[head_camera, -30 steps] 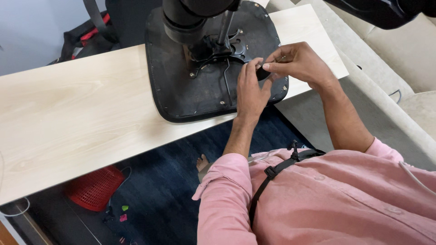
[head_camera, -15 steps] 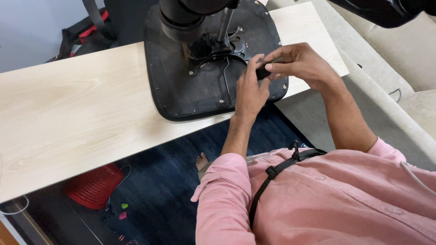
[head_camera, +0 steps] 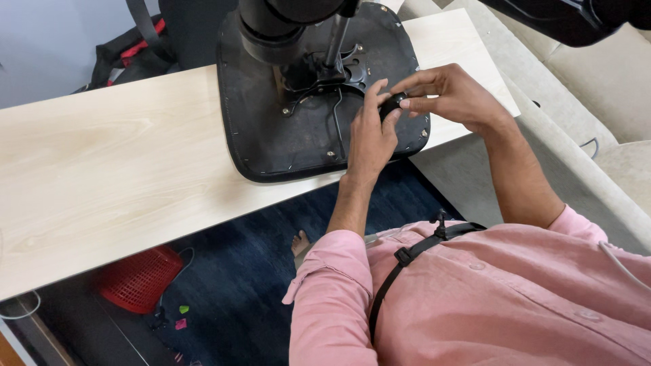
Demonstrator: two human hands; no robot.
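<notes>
Fingers (head_camera: pixel 377 91) of the left hand (head_camera: pixel 369 135) and fingers (head_camera: pixel 415 102) of the right hand (head_camera: pixel 456 96) pinch the same small black knob (head_camera: pixel 391 105) from 2 sides, so both hands are closed on it rather than loose. The knob sits over the right part of the seat base (head_camera: pixel 271 129), just beside its metal bracket (head_camera: pixel 319 78).

Going from the left: a pale wooden table (head_camera: pixel 115 169) runs across the view, with a red basket (head_camera: pixel 139 278) on the dark floor (head_camera: pixel 251 271) below it and a black bag with red trim (head_camera: pixel 135 54) behind it. Next comes the seat base, lying upside down on the table, its thick black column (head_camera: pixel 285 20) rising toward the camera. Then the 2 hands, the pink sleeve (head_camera: pixel 332 305) and a black strap (head_camera: pixel 407 261) across the shirt. Farthest right is a beige sofa (head_camera: pixel 597 88).

The knob looks like hard plastic, light and stiff, and probably smooth enough to slip, so a fingertip pinch around its rim seems the sound hold. Whether it is threaded on or loose I cannot tell. The seat base looks heavy and rigid, with a thin edge; it would be best taken by that rim or the column, not by the bracket.
</notes>
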